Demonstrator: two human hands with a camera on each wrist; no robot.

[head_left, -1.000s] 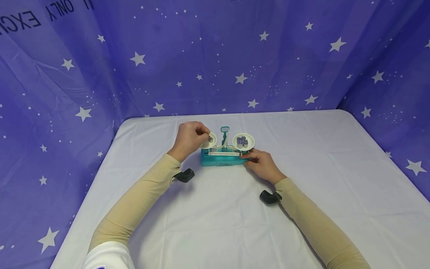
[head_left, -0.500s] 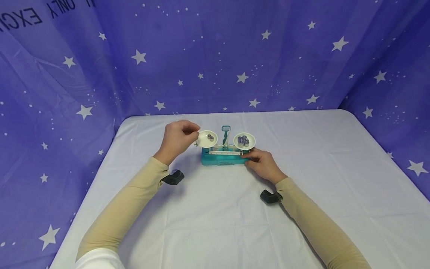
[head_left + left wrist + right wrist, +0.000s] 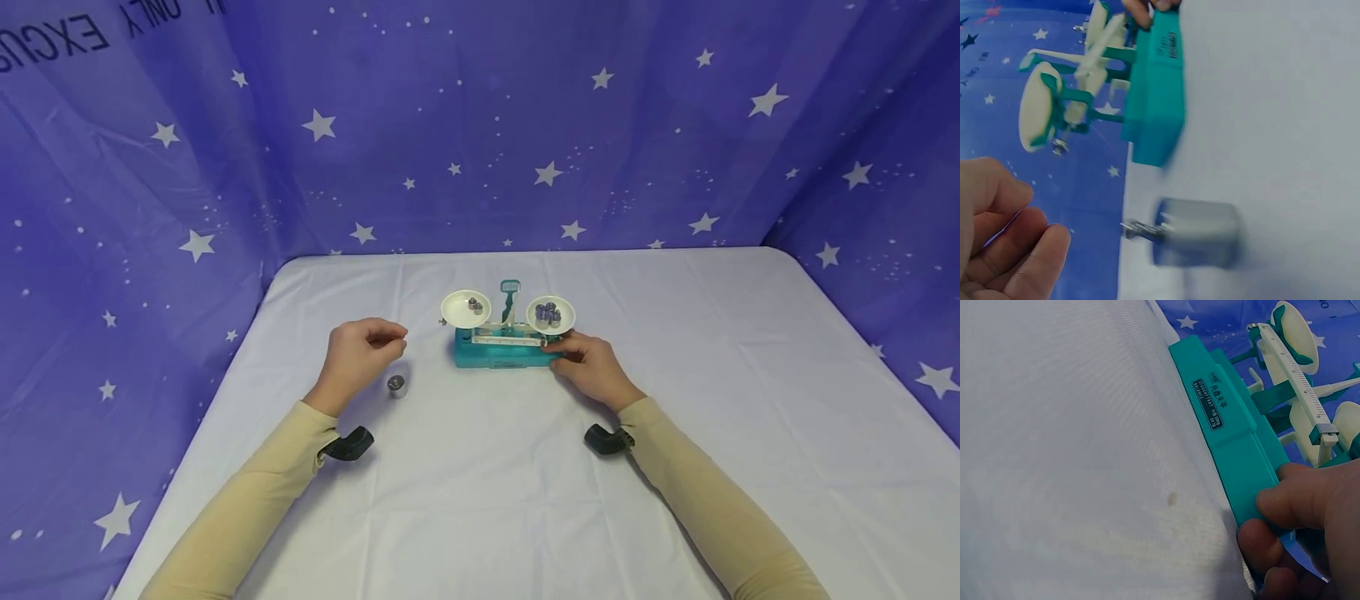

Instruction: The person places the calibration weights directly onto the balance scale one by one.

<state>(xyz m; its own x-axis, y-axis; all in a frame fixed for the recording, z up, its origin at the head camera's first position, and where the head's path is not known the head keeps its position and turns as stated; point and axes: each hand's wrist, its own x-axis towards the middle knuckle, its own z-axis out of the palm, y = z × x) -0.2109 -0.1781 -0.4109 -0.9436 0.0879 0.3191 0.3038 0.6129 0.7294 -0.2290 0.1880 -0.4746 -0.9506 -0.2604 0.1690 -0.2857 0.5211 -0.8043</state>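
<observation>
A teal tray balance (image 3: 502, 354) with two white pans stands on the table. Two small metal weights (image 3: 475, 306) sit in its left pan (image 3: 456, 315). Several larger weights (image 3: 547, 315) are grouped in the right pan (image 3: 568, 321). My right hand (image 3: 592, 367) grips the right end of the balance's base, thumb and fingers around it in the right wrist view. Left of the balance, my left hand (image 3: 358, 354) is in the air with fingers bent and nothing visible between them. A single knobbed metal weight (image 3: 1200, 231) stands on the table just beside that hand, untouched.
A white cloth (image 3: 480, 483) covers the table. Behind and at both sides hangs a blue curtain with stars (image 3: 450, 125). Black wrist cameras (image 3: 351, 443) jut from both sleeves over the tabletop.
My left hand has withdrawn from the left pan, moving left and toward me, and the two small weights stay there. The lone weight on the table has come into view. My right hand keeps its grip.
</observation>
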